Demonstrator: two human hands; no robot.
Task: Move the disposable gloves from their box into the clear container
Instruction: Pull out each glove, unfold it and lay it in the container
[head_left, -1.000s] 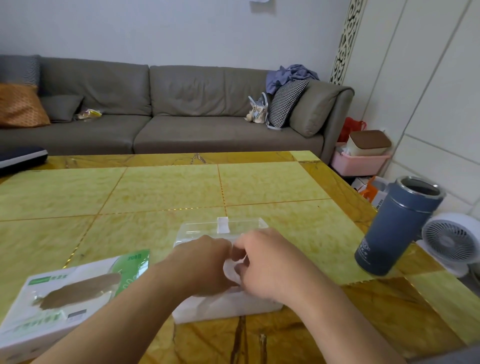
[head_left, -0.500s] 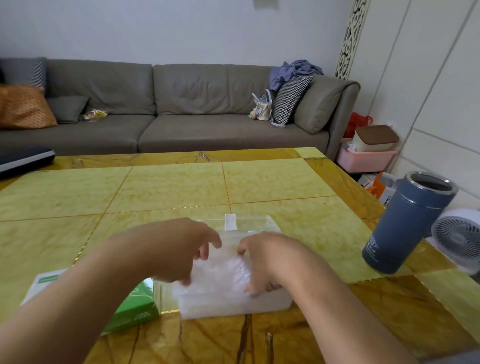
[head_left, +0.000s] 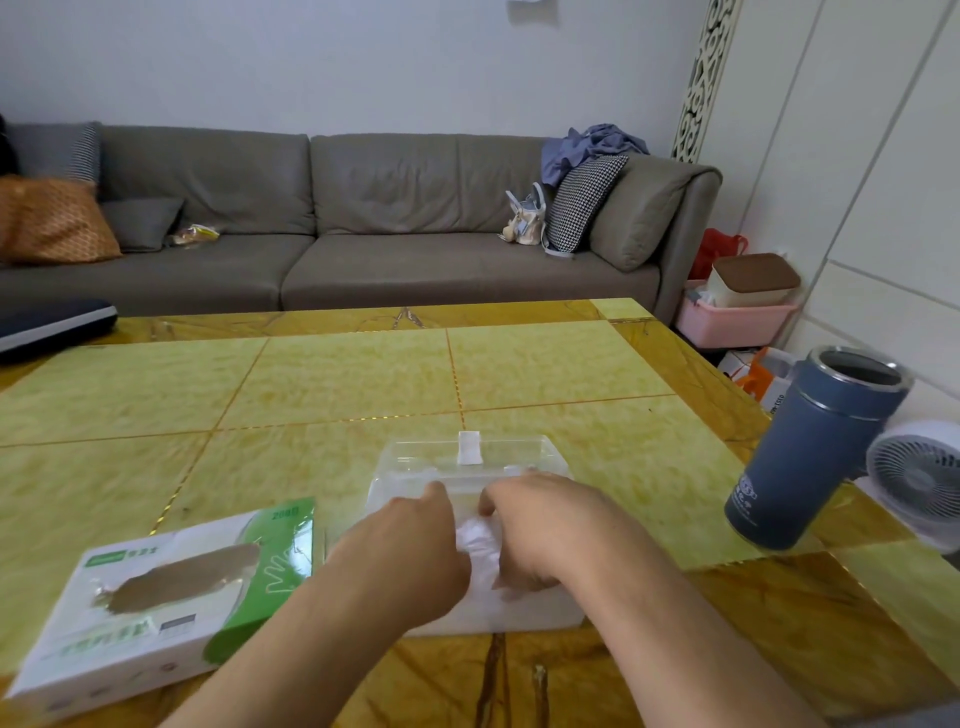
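Low in the middle of the frame, left hand (head_left: 410, 551) and right hand (head_left: 540, 525) back together over the clear container (head_left: 467, 457), fingers now pinching the gloves (head_left: 480, 545) inside, box (head_left: 156, 597) lower left, nearly done.

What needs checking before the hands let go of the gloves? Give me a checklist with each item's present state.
1. Gloves over the clear container, not outside it: ok, the white bundle sits between both hands above the container.
2. Left hand and right hand both on the bundle: ok.
3. Gloves pushed fully below the rim: cannot tell, the hands hide it.
4. Container lid open: ok, it stands up at the far side.
5. Glove box emptied: cannot tell, its opening looks dark.
6. Blue tumbler apart from the container: ok, it stands off to the right.
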